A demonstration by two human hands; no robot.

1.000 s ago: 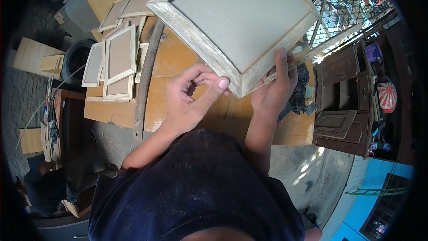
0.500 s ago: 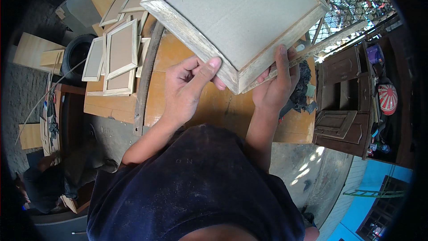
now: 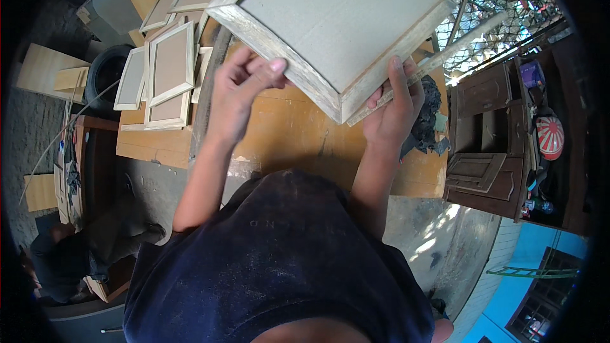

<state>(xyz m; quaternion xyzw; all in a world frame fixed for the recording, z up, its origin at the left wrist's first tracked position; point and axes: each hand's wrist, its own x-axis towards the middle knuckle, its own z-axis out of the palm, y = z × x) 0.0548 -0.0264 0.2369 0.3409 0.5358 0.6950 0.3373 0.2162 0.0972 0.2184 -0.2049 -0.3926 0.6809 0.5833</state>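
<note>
- I've got the framed panel (image 3: 343,28) tilted at twelve o'clock.
- Left hand (image 3: 232,98), ten-thirty, pinching its edge!
- Right hand (image 3: 394,111), two o'clock, gripping panel plus wooden strip (image 3: 457,49).
- Beyond, ten o'clock: piled frames (image 3: 171,67) on the orange-brown table (image 3: 286,117).

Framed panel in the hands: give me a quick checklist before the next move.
1. Left hand at the lower-left edge of the framed panel: ok, thumb on top.
2. Right hand at its lower-right edge: ok.
3. All of it in view: not ok, its top is cut off.
4. Wooden strip by the right hand gripped: cannot tell.
5. Tabletop clear: not ok, black crumpled material at right, piled frames at left.
</note>
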